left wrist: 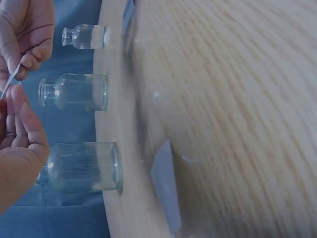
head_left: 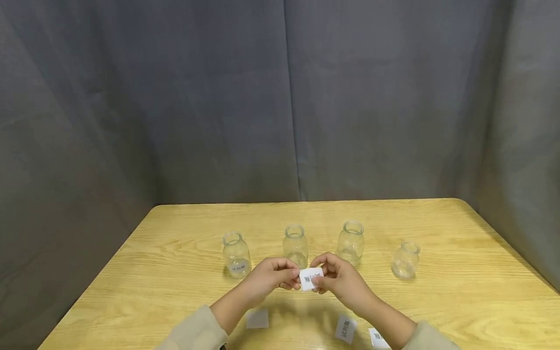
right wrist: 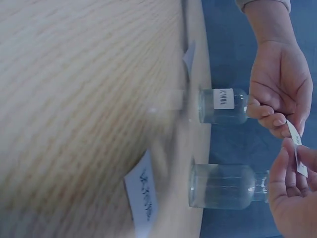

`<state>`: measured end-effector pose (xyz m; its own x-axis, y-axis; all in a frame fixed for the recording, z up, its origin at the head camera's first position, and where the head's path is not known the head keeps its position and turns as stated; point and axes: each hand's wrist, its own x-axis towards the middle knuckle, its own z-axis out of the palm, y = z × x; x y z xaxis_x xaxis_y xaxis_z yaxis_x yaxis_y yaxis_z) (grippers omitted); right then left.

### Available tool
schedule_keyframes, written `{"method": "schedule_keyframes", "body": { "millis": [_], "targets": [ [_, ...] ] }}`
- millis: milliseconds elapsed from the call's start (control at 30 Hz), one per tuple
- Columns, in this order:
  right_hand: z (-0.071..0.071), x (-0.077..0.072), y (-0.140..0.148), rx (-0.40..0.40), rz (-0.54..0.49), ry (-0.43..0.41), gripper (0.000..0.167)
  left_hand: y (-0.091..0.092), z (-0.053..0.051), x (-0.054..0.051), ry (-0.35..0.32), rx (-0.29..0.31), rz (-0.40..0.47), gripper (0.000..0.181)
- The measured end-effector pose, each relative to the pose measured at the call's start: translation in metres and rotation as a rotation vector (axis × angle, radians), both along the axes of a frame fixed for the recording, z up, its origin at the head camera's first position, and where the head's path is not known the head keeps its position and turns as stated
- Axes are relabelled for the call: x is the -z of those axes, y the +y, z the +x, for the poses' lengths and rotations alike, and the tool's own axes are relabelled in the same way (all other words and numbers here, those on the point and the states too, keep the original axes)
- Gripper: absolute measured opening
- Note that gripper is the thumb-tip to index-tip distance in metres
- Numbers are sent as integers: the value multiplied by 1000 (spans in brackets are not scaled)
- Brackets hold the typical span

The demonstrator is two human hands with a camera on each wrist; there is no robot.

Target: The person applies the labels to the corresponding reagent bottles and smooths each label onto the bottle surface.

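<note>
Between both hands, above the table, is a small white printed label point(head_left: 308, 279). My left hand point(head_left: 272, 281) pinches its left edge between thumb and fingers. On the other side my right hand point(head_left: 340, 278) pinches the label, its thumb over the printed face. In the right wrist view the label point(right wrist: 296, 148) looks slightly bent. Behind the hands stand glass jars: one point(head_left: 295, 245) in the middle and another point(head_left: 351, 242) right of it. The leftmost jar point(head_left: 236, 255) bears a label like the held one. A smaller jar point(head_left: 405, 260) stands at the right.
On the wooden table point(head_left: 183, 272) nearer the body lie a blank-looking white piece point(head_left: 257, 319) at left, a printed label point(head_left: 346, 328), and another label point(head_left: 378, 339) partly hidden by the right forearm. Grey curtains point(head_left: 227, 107) hang behind and beside the table.
</note>
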<state>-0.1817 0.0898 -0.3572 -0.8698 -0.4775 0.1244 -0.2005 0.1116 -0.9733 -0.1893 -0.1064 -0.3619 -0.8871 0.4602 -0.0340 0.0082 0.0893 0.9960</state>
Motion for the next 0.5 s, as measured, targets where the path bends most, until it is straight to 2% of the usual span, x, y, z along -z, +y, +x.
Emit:
{"method": "schedule_keyframes", "body": {
  "millis": [200, 300, 400, 500],
  "targets": [
    [0, -6, 2, -7, 2, 15, 27, 1, 0, -6, -2, 47, 21, 25],
    [1, -7, 1, 30, 19, 13, 30, 2, 0, -4, 9, 56, 20, 23],
    [1, -6, -1, 79, 11, -28, 32, 5, 0, -2, 21, 18, 38, 20],
    [2, -4, -3, 104, -8, -82, 27, 7, 2, -1, 17, -29, 72, 16]
  ]
}}
